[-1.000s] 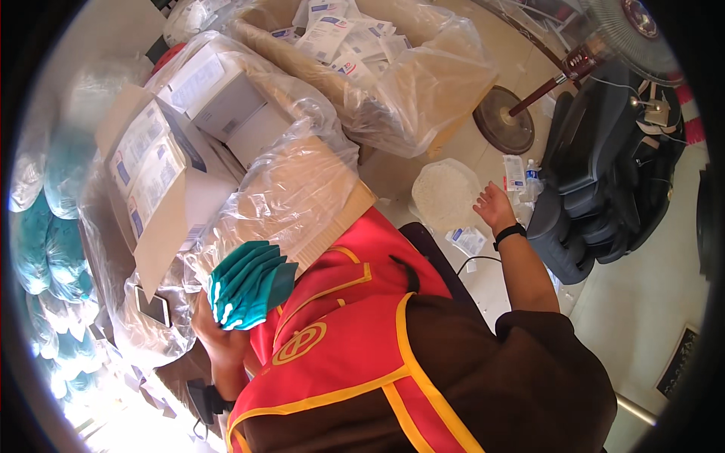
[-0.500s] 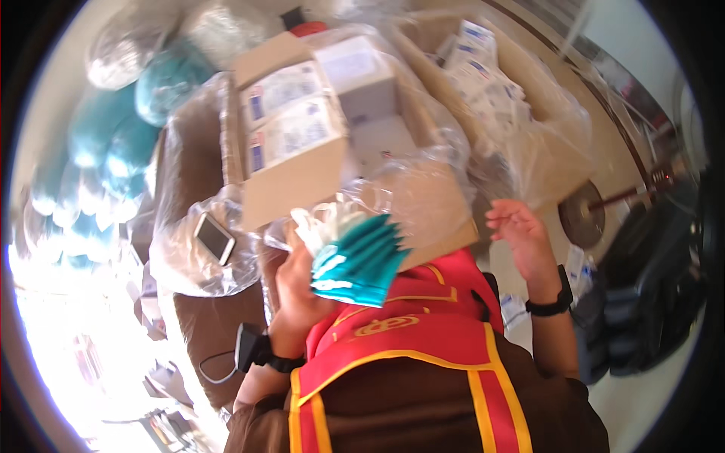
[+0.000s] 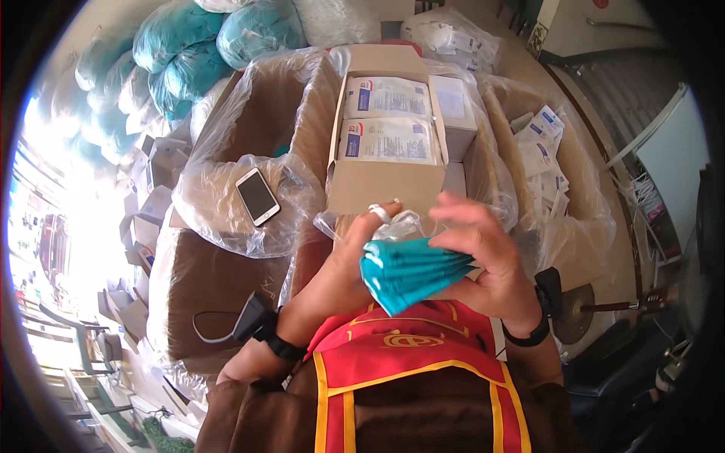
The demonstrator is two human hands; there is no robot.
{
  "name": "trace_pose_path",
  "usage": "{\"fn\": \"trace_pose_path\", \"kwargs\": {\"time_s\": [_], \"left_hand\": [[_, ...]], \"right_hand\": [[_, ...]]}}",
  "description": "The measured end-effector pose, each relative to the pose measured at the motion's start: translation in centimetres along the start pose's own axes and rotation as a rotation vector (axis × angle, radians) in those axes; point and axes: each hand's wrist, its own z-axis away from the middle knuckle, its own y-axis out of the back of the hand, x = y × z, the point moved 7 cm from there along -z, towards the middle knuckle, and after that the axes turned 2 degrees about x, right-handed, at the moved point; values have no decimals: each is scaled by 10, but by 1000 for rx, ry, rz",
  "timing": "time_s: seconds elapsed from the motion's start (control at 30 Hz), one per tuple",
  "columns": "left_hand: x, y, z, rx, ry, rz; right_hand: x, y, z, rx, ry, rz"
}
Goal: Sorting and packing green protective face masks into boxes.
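The left hand [image 3: 349, 257] gripped a bundle of teal, pleated, fan-like sheets [image 3: 411, 273] by its left end, its thumb pointing up and away from the body. White elastic loops [image 3: 380, 214] circled that thumb, above the bundle. The right hand [image 3: 491, 253] was curved around the bundle's right end, with one fingertip at the upper edge and another finger lifted clear of it, slightly blurred; whether it was pinching a layer could not be told, as part of that grasp was hidden. The bundle was held in the air just in front of the red apron with yellow trim [image 3: 411, 362], tilted, its folds fanning toward the right. Black straps with small black devices were on both wrists.

Just beyond the hands stood an open brown cardboard box [image 3: 384, 195], its near flap folded down toward the person. Flat white packets with blue print [image 3: 389, 142] lay in it in two rows. To its left, a white-framed smartphone with a dark screen [image 3: 257, 198] rested on clear plastic sheeting [image 3: 294, 219] draped over a cardboard carton. To the right, a plastic-lined brown carton [image 3: 581, 208] held more white packets [image 3: 542, 155] in a loose heap. Teal bulging plastic bags [image 3: 185, 38] were piled at the far left.
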Motion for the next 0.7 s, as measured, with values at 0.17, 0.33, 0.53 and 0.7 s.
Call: {"fn": "trace_pose_path", "kwargs": {"time_s": [0.17,0.33,0.53,0.7], "left_hand": [[-21,-16,0,-196,342,550],[-50,9,-1,10,404,138],[-42,38,2,31,391,-170],[26,64,-13,127,93,-481]], "right_hand": [[29,16,-7,-56,-314,-213],[53,40,-7,180,-519,-610],[82,48,-12,268,-601,-748],[88,44,-16,255,-609,-802]]}}
